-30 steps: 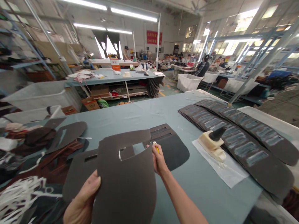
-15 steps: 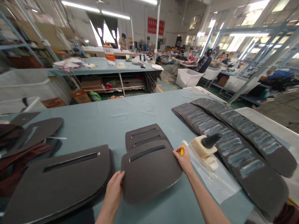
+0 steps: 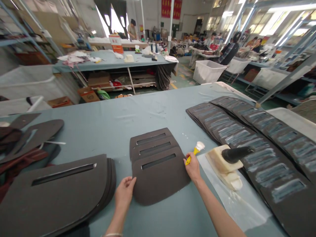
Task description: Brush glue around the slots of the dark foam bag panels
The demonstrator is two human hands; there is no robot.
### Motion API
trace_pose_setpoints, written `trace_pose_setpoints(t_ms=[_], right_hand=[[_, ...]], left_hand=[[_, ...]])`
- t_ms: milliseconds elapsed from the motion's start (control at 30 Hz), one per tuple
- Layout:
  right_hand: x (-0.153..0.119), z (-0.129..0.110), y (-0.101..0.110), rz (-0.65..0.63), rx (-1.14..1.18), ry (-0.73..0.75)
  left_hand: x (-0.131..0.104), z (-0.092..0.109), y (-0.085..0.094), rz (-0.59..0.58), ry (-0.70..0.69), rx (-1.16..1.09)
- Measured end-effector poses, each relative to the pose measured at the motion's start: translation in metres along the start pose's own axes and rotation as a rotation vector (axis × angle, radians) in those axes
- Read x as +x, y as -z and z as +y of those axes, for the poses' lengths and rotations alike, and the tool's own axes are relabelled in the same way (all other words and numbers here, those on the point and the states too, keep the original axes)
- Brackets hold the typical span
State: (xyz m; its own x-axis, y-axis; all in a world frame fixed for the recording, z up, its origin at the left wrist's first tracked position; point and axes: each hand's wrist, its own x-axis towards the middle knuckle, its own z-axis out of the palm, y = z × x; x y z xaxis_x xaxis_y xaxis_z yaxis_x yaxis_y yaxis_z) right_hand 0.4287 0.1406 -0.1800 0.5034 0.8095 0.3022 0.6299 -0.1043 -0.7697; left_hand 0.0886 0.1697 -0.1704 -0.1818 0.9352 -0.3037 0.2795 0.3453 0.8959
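Observation:
A dark slotted panel (image 3: 160,181) lies overlapping other slotted panels (image 3: 151,138) on the table in front of me. My left hand (image 3: 125,191) pinches its left edge between thumb and fingers. At the opposite edge, my right hand (image 3: 192,167) has its fingers closed round a yellow-handled paintbrush (image 3: 195,153) while touching the panel. White stuff coats the bristles, which point up and away. Right of the brush, a cream container (image 3: 218,159) with a black cone-shaped piece (image 3: 237,154) on it rests on a clear plastic sheet (image 3: 230,204).
At left sits a stack of larger slotted panels (image 3: 61,191), with dark red fabric (image 3: 29,161) behind it. Overlapping rows of panels with whitish smears round their slots (image 3: 261,154) cover the right side. Another table (image 3: 98,61) and people (image 3: 230,49) are beyond.
The front panel, earlier tilted with its near edge raised, now lies flatter on the others. The brush has turned so that its bristles show. My view has tipped downward.

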Motion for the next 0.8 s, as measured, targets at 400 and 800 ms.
trace_pose_setpoints(t_ms=[400,800], right_hand=[[0.001,0.007,-0.008,0.024,-0.119,0.011],[0.002,0.010,-0.012,0.014,-0.232,0.042]], left_hand=[[0.000,0.010,-0.004,0.143,-0.065,0.329],[-0.001,0.013,-0.006,0.152,-0.082,0.416]])
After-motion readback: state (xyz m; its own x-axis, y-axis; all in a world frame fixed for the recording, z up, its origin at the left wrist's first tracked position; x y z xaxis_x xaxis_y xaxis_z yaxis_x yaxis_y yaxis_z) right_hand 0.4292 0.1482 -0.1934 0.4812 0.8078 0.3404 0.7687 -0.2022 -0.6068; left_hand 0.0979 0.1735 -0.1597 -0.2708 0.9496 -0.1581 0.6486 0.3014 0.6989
